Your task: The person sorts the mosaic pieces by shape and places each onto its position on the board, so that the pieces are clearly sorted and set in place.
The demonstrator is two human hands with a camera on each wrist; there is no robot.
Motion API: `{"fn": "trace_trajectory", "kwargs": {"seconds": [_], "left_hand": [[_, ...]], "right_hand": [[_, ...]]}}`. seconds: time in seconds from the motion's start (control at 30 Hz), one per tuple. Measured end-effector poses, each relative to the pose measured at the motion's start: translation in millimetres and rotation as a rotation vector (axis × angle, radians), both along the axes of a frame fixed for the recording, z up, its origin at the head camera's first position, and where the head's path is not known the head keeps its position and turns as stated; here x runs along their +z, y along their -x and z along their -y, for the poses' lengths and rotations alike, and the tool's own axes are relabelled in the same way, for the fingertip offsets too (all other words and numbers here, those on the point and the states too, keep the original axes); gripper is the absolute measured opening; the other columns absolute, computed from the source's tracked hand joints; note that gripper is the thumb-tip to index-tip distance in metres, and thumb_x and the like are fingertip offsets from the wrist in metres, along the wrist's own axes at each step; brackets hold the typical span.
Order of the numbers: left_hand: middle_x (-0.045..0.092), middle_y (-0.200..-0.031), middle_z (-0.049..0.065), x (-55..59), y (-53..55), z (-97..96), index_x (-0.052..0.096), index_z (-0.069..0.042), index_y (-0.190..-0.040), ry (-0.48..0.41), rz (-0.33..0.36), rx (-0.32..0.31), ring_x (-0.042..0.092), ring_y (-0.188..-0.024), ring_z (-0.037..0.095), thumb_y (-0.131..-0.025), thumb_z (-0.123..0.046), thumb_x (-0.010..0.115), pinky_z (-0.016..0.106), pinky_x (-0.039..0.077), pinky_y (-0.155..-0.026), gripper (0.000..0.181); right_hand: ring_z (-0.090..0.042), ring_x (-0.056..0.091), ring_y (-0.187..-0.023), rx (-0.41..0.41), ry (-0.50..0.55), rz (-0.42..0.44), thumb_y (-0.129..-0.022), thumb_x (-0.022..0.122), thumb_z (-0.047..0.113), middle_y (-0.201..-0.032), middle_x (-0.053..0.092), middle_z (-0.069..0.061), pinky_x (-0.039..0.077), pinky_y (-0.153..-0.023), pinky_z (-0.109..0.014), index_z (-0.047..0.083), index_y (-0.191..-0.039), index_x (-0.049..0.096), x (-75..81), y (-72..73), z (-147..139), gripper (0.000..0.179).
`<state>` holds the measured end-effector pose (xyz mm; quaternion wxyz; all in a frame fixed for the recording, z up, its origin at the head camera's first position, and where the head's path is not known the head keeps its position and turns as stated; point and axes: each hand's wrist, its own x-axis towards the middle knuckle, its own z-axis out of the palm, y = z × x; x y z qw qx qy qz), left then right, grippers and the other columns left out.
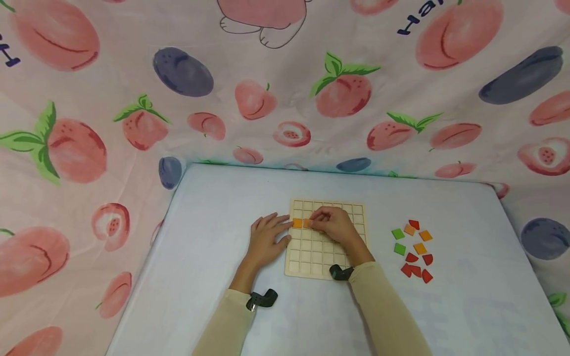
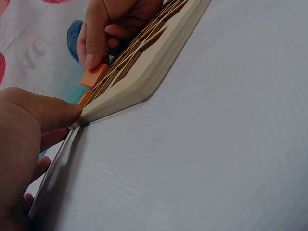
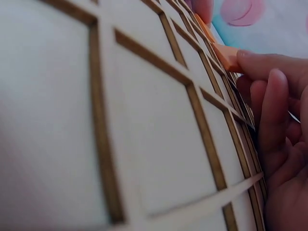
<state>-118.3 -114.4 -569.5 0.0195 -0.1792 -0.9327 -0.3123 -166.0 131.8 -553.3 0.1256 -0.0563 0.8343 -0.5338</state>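
Observation:
A light wooden grid board [image 1: 307,257] with square recesses lies on the table. My right hand [image 1: 336,225] is over its upper middle and pinches an orange square tile [image 2: 94,75] between thumb and finger. In the right wrist view that tile [image 3: 227,57] is tilted over the grid. Just left of it, another orange tile [image 1: 297,223] lies in a recess at the board's left edge. My left hand [image 1: 265,240] rests beside that edge with fingers spread, a fingertip touching near the placed tile. The left wrist view shows its thumb [image 2: 60,113] against the board's side.
Right of the board lie several loose pieces: green squares [image 1: 400,248], orange squares [image 1: 420,248] and red rounded pieces [image 1: 427,276]. A white cloth covers the table [image 1: 213,212]. A fruit-printed curtain [image 1: 267,59] hangs behind it and at the sides.

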Motion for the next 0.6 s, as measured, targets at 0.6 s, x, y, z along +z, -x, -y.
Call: {"fn": "trace_trajectory", "kwargs": {"seconds": [0.6], "left_hand": [[0.057,-0.15,-0.006,-0.4,0.8,-1.4,0.067,-0.025,-0.136,0.016,-0.001,0.006,0.039,-0.148,0.025,-0.097,-0.031,0.066,0.062,0.021,-0.119,0.04]], "right_hand": [[-0.017,0.061,-0.064,-0.013,-0.097,-0.062,-0.088,0.081,0.025,-0.082,0.074,-0.001,0.049,-0.06,-0.031,0.017,-0.092,0.079,-1.8,-0.3,4.9,0.01]]}}
